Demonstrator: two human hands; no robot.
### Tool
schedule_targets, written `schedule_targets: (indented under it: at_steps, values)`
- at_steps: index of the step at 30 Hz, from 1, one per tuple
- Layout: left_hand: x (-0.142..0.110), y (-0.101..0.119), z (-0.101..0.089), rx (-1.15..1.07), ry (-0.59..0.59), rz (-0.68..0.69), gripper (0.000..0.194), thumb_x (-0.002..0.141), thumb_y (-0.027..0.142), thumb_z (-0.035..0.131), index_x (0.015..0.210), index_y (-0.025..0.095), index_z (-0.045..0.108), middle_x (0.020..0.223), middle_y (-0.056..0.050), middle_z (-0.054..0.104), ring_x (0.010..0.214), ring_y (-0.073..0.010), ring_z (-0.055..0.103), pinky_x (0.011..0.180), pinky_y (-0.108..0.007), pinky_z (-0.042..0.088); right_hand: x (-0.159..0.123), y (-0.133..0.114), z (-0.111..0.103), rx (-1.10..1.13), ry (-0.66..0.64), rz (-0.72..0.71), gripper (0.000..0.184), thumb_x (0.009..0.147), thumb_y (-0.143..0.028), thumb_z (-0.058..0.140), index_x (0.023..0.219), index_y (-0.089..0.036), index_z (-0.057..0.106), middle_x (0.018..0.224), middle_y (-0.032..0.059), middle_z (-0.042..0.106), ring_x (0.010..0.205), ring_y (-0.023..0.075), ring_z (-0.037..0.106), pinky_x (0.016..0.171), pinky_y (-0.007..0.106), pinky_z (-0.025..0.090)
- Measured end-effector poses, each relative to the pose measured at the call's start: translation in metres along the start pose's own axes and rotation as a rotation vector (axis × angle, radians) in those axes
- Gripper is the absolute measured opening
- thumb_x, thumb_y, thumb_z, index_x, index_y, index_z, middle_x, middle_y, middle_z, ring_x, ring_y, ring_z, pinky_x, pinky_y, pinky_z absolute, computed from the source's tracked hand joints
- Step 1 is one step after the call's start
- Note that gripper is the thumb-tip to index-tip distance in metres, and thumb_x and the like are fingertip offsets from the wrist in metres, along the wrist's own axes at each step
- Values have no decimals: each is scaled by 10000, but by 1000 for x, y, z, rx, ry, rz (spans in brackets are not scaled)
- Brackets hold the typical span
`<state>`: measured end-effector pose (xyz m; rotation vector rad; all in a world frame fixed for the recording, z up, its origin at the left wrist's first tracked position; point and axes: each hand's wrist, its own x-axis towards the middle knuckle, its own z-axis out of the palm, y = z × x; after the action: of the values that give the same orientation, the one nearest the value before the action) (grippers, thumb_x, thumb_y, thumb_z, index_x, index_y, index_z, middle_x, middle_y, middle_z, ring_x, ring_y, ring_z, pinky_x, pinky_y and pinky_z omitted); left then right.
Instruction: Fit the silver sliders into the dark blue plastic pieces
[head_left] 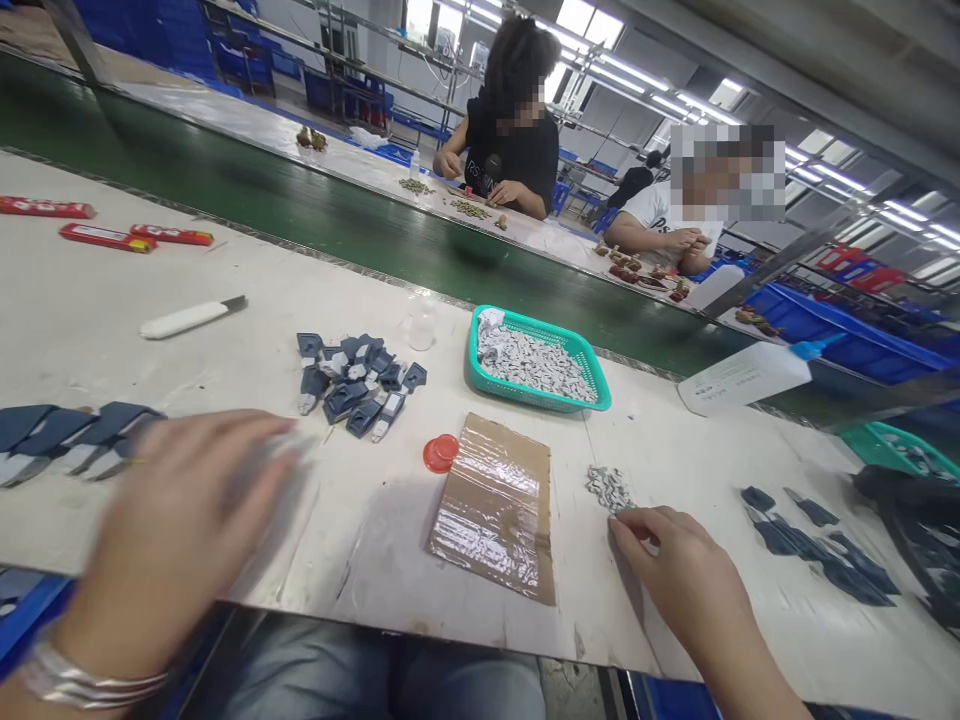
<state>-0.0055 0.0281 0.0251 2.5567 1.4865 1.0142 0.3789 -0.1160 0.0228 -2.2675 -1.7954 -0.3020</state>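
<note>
My left hand (191,510) is blurred with motion over the white table, fingers spread and pointing right, beside a row of dark blue-grey parts (71,440) at the left edge. I see nothing in it. My right hand (679,560) rests on the table with its fingertips bent down next to a small heap of grey pieces (609,487); whether it pinches one I cannot tell. Between the hands lies a brown cardboard sheet covered in clear tape (496,505), with a red cap (441,453) at its upper left corner.
A pile of blue-grey parts (358,380) and a teal basket (600,372) of grey pieces sit further back. A white utility knife (191,318), red packets (135,237), a white squeeze bottle (750,375), more dark parts (817,545). Two people work across the green conveyor (300,210).
</note>
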Motion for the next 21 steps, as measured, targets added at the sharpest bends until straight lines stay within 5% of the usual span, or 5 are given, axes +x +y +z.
schedule_targets:
  at_steps: [4, 8, 13, 21]
  values:
    - [21, 39, 20, -36, -184, 142, 237, 907, 230, 428, 1064, 199, 604, 1081, -55, 610, 1007, -217, 529, 914, -360, 427, -5, -18, 0, 52, 25, -227, 220, 861, -304, 472, 720, -209, 611, 688, 31, 601, 693, 190, 558, 627, 314, 446]
    - [34, 57, 35, 66, -284, 87, 263, 904, 176, 412, 1089, 224, 591, 1110, -50, 608, 907, -210, 599, 736, -319, 503, -11, -29, 1, -66, 119, -442, 208, 908, -214, 463, 770, -163, 610, 681, 48, 557, 670, 181, 510, 647, 322, 406]
    - [50, 65, 39, 237, -301, -23, 355, 914, 207, 334, 1238, 163, 471, 1056, -133, 582, 645, -271, 627, 440, -336, 418, -11, -24, -3, -112, 58, -466, 231, 921, -165, 430, 779, -165, 612, 688, 42, 544, 661, 170, 484, 626, 305, 394]
    - [63, 65, 41, 199, -324, -43, 227, 894, 199, 366, 997, 169, 565, 943, -101, 602, 588, -251, 613, 441, -291, 331, -14, -28, -7, -114, 43, -483, 220, 911, -107, 423, 770, -146, 588, 696, 44, 513, 667, 170, 444, 623, 304, 369]
